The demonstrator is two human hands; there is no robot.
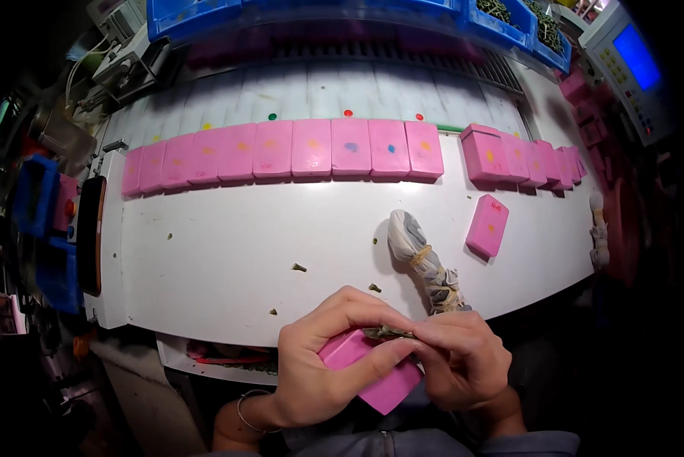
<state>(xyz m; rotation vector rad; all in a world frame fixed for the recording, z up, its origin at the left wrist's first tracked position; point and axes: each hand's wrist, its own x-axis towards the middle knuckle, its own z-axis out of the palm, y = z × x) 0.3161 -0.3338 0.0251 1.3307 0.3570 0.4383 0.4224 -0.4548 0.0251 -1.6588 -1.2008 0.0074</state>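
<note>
My left hand (326, 358) is closed round a pink block (380, 388) near the bottom centre, with its thumb and fingers meeting at the block's top. My right hand (467, 362) is closed at the block's right, its fingertips pinching small greenish-brown pieces (384, 333) together with the left fingertips. Exactly what the pieces are is partly hidden. Just beyond my hands lies a grey-white cloth bundle (409, 236) bound with tan bands. A loose pink block (486, 225) with a small coloured mark lies to its right on the white table (228, 244).
Rows of pink blocks (311, 156) span the table's back, with blue bins (509, 19) above. A phone (92, 236) and blue trays (33, 194) are at left, a screened machine (627, 61) at upper right. Small dark bits (299, 267) dot the table, whose near edge curves below them.
</note>
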